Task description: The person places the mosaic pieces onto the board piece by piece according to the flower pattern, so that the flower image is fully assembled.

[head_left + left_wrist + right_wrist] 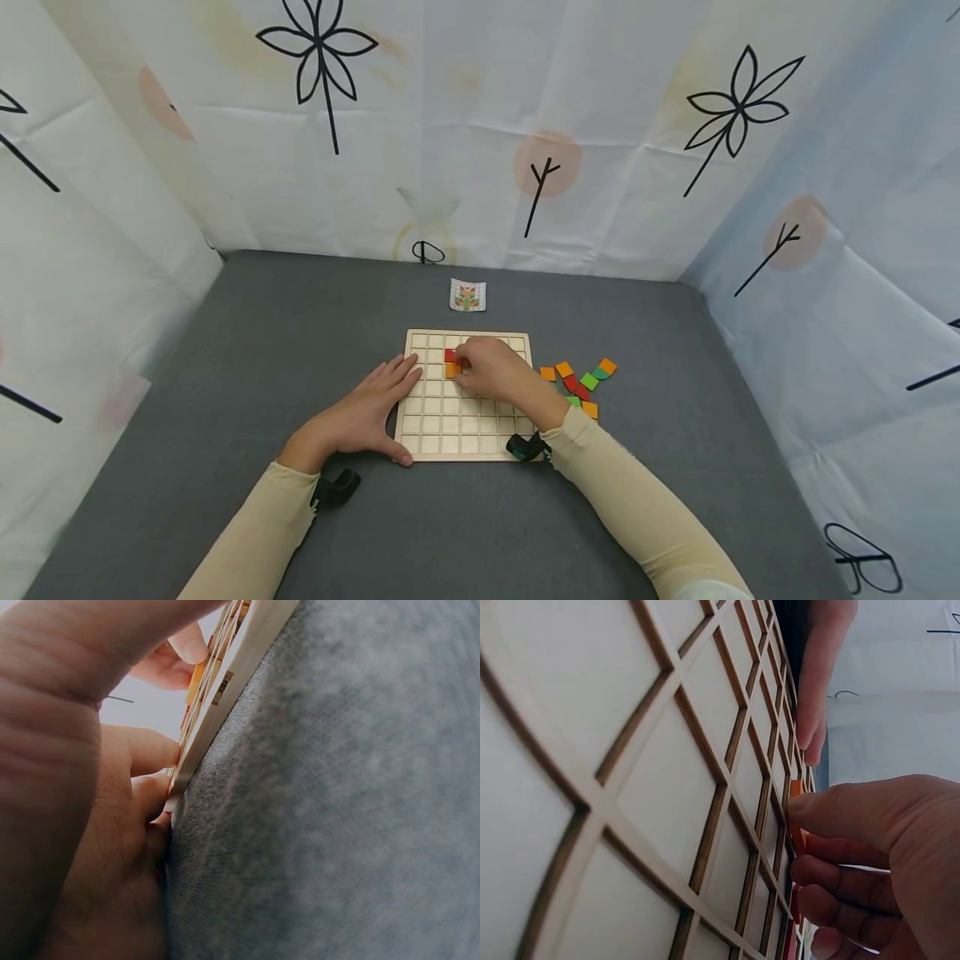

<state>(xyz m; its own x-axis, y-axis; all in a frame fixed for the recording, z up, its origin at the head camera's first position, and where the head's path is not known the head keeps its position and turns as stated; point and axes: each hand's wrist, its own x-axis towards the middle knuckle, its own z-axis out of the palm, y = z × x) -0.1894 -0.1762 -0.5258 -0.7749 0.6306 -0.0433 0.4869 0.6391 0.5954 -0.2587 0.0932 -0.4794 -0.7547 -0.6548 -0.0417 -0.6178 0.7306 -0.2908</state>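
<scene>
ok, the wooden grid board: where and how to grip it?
Best by its left and right rims near the front corners, coming from both sides: the board lies flat and wide, its edge standing proud of the gray cloth. Loose tiles lie beside the right rim farther back, so stay frontward there.

Grey it is across the cloth tabletop (225, 358), and here's the pale blond wooden board (431, 425), ruled all over in a square grid! One red square tile (450, 355) on it, and one orange square tile (453, 371). The loose flat tiles (589, 382) flash orange, red and green, one split orange and teal. Small white paper card (468, 296): printed green, orange and red. Cream sleeves (247, 533), black wrist straps (339, 488); white fabric curtain (465, 108) with black line flowers and peach discs.
</scene>
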